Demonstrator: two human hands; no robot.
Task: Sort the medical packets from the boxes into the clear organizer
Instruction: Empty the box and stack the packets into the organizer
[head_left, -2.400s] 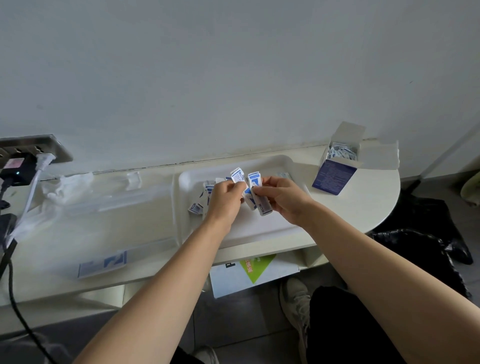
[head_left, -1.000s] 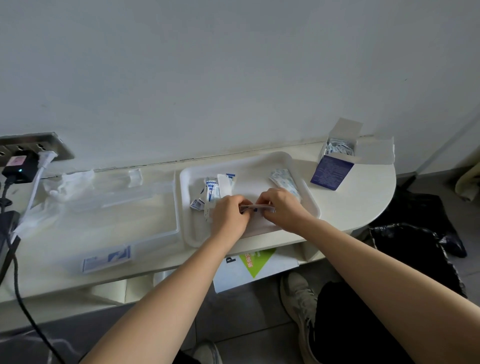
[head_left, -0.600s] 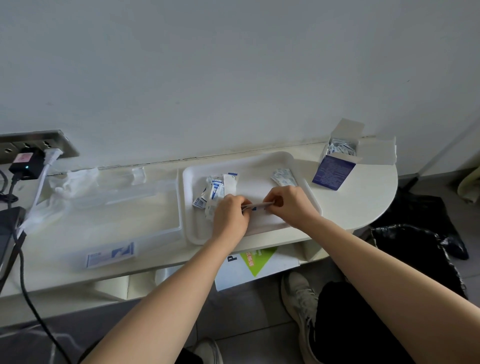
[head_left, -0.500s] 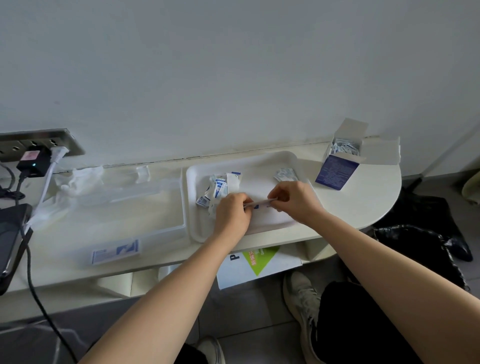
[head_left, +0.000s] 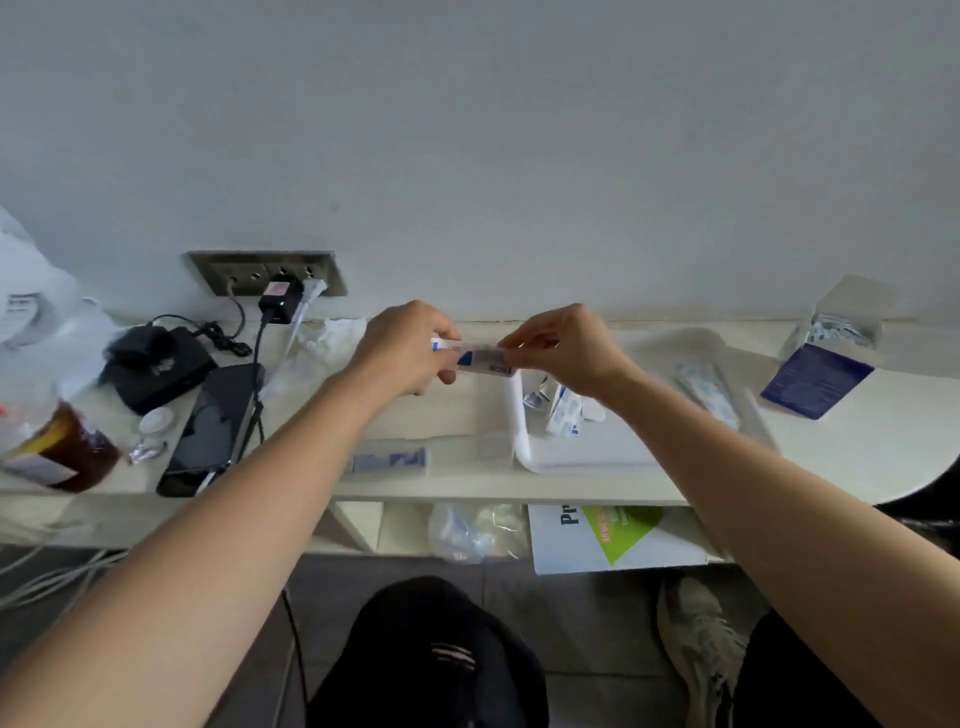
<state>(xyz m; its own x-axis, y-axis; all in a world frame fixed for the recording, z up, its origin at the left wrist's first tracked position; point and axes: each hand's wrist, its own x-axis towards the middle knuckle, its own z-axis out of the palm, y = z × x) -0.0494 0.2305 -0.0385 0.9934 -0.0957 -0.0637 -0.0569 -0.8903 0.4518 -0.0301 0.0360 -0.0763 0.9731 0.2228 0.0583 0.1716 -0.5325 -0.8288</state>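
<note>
My left hand (head_left: 405, 348) and my right hand (head_left: 561, 348) together pinch a stack of white and blue medical packets (head_left: 478, 358), held flat in the air over the clear organizer (head_left: 415, 415). The organizer lies on the white shelf left of the white tray (head_left: 571, 457); a blue and white packet (head_left: 389, 461) lies at its near end. More packets (head_left: 563, 410) lie loose in the tray, and a wider packet (head_left: 709, 389) rests on its right side. An open blue box (head_left: 821, 374) with packets inside stands at the far right.
Left of the organizer lie a black phone (head_left: 213, 431), a black pouch (head_left: 156, 364), a brown bottle (head_left: 57, 447) and cables to a wall socket (head_left: 265, 270). Crumpled white plastic (head_left: 332, 338) sits behind the organizer. A white and green box (head_left: 613, 535) lies under the shelf.
Both hands lifted the packet stack off the tray and carried it left, over the organizer. The camera swung left, bringing the phone, pouch and bottle into view.
</note>
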